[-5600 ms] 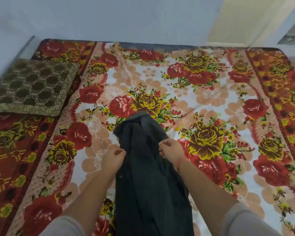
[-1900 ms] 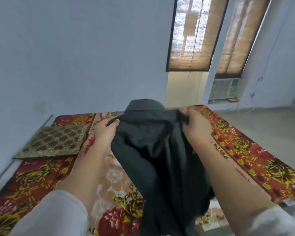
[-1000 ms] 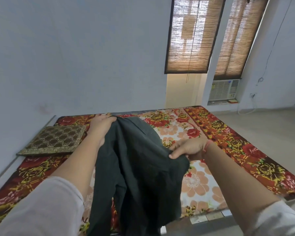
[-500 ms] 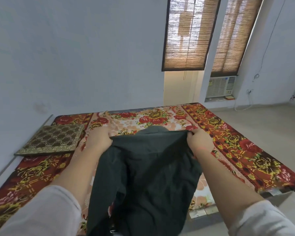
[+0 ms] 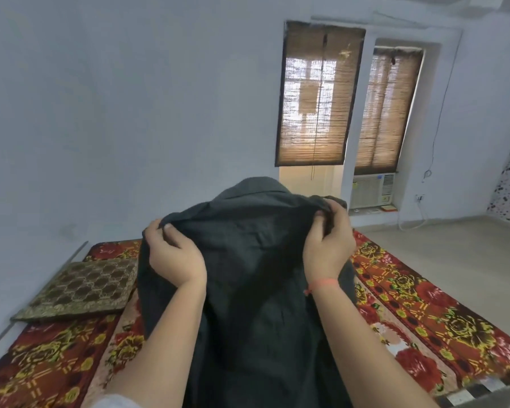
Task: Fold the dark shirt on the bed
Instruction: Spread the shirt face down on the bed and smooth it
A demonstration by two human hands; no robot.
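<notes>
The dark shirt (image 5: 256, 260) hangs in the air in front of me, above the bed (image 5: 409, 307) with its red floral sheet. Its collar stands up at the top middle and the rest drapes down between my arms. My left hand (image 5: 173, 254) grips the shirt's upper left edge, thumb and fingers curled round the cloth. My right hand (image 5: 330, 240) pinches a bunched bit of cloth at the upper right edge. The shirt hides the middle of the bed.
A brown patterned cushion (image 5: 80, 288) lies on the bed at the left, near the wall. Two windows with bamboo blinds (image 5: 315, 98) and an air conditioner (image 5: 371, 189) are at the back. Bare floor (image 5: 454, 254) lies right of the bed.
Both hands have lifted the shirt higher and spread it wider. The view has tilted up, so more wall and window show.
</notes>
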